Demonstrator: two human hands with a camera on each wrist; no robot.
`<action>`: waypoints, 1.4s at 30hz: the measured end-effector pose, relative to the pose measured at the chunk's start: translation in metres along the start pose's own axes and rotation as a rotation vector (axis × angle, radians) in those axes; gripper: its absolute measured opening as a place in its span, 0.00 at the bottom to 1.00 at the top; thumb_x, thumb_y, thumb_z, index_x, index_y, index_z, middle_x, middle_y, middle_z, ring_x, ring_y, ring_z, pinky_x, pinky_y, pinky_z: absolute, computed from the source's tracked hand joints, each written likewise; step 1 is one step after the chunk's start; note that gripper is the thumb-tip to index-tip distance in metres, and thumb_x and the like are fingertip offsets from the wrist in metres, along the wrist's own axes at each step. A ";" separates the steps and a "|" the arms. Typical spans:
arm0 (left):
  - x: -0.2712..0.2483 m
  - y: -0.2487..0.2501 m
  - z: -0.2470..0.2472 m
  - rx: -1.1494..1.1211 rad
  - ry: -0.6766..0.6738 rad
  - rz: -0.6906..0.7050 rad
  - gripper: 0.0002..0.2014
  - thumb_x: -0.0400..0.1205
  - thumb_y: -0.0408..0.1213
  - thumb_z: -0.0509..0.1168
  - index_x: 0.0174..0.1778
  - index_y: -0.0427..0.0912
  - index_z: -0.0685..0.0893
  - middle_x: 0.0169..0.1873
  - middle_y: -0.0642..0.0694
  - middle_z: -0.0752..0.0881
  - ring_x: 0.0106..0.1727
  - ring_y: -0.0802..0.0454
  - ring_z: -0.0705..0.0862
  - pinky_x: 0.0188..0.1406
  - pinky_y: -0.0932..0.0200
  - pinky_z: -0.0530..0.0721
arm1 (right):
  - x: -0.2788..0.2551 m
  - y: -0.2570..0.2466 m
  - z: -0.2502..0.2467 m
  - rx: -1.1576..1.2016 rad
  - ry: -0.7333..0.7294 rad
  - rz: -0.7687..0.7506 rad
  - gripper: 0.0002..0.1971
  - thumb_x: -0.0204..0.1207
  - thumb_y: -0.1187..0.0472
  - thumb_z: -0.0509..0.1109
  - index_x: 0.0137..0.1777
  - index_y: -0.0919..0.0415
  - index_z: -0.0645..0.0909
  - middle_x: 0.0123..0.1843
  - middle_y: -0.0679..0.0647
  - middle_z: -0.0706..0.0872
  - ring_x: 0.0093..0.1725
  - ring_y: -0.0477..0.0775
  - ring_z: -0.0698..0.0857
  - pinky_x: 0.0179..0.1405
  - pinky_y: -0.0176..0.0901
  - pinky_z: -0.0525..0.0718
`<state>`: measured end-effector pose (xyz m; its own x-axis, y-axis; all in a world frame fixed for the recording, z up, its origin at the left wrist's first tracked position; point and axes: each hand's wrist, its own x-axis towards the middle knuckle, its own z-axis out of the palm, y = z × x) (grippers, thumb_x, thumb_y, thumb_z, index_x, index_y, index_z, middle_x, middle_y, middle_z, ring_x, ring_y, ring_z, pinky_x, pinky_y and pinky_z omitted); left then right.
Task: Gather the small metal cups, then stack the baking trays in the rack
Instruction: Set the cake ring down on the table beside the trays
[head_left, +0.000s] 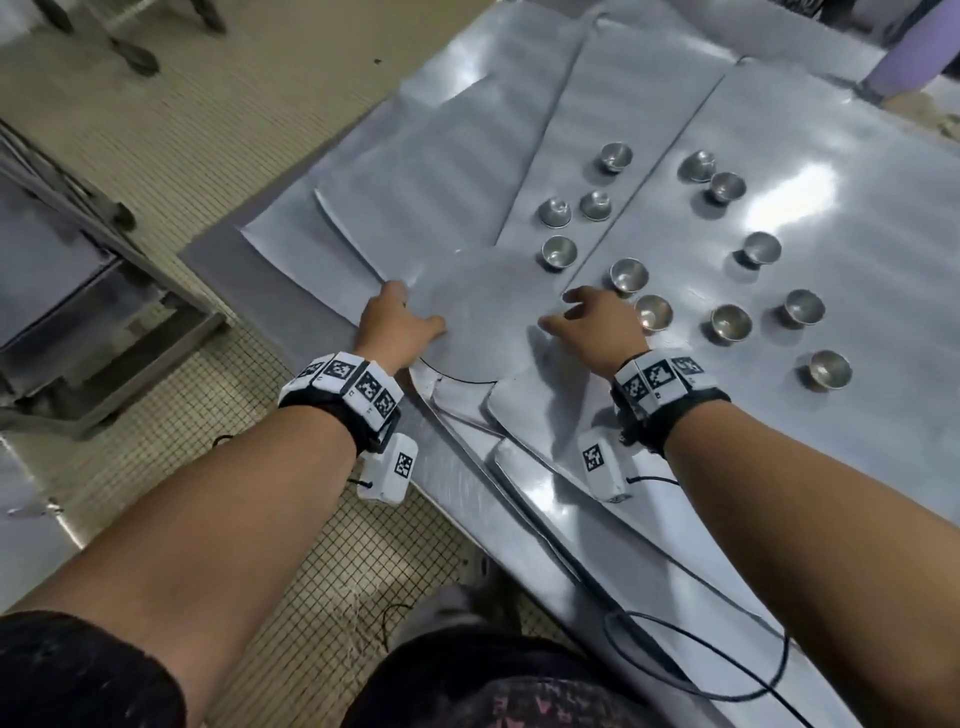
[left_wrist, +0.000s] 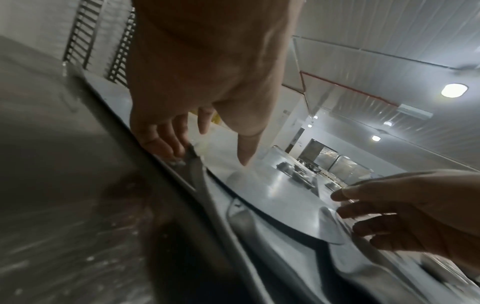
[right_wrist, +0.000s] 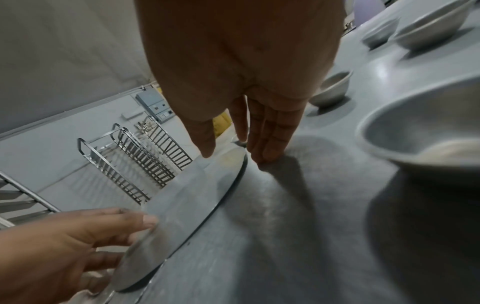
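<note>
Several flat metal baking trays lie overlapped on the table. My left hand (head_left: 408, 314) pinches the left edge of the topmost tray (head_left: 483, 317), thumb on top and fingers curled under it (left_wrist: 166, 144). That tray (right_wrist: 194, 195) sits slightly raised at its near corner. My right hand (head_left: 569, 312) rests with straight fingers (right_wrist: 267, 148) on the tray beside its right edge, holding nothing. Several small metal cups (head_left: 628, 274) stand scattered over the right-hand trays, the nearest one (head_left: 653, 312) just right of my right hand.
A tall wire tray rack (right_wrist: 137, 162) stands on the floor beyond the table's left side. A metal trolley frame (head_left: 78, 291) is at far left. A black cable (head_left: 727, 654) loops over the near tray edge. Tiled floor lies left of the table.
</note>
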<state>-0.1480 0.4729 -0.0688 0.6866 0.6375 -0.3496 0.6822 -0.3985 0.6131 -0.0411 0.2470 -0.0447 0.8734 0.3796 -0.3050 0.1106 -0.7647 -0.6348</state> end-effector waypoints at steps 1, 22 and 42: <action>0.002 -0.003 -0.001 -0.029 -0.023 -0.006 0.34 0.76 0.46 0.78 0.76 0.42 0.74 0.69 0.44 0.80 0.64 0.47 0.80 0.57 0.62 0.73 | 0.003 -0.003 0.003 -0.010 0.002 0.006 0.31 0.76 0.46 0.75 0.74 0.62 0.78 0.62 0.56 0.90 0.62 0.57 0.86 0.63 0.43 0.79; 0.025 -0.008 -0.030 -0.200 0.094 0.098 0.13 0.78 0.47 0.78 0.47 0.45 0.84 0.37 0.51 0.81 0.42 0.48 0.82 0.47 0.57 0.80 | 0.027 -0.014 0.013 0.343 0.092 0.163 0.16 0.68 0.53 0.80 0.48 0.58 0.79 0.37 0.51 0.84 0.35 0.53 0.83 0.40 0.47 0.83; 0.004 0.023 -0.070 -0.825 0.133 0.185 0.13 0.77 0.40 0.80 0.33 0.41 0.83 0.28 0.45 0.86 0.29 0.52 0.87 0.34 0.54 0.87 | 0.010 -0.047 -0.018 0.880 0.131 0.007 0.16 0.75 0.53 0.78 0.42 0.64 0.77 0.36 0.61 0.83 0.30 0.57 0.84 0.38 0.49 0.88</action>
<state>-0.1474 0.5131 -0.0065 0.6985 0.7020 -0.1389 0.1254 0.0711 0.9896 -0.0294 0.2769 -0.0051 0.9258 0.2727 -0.2618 -0.2527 -0.0687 -0.9651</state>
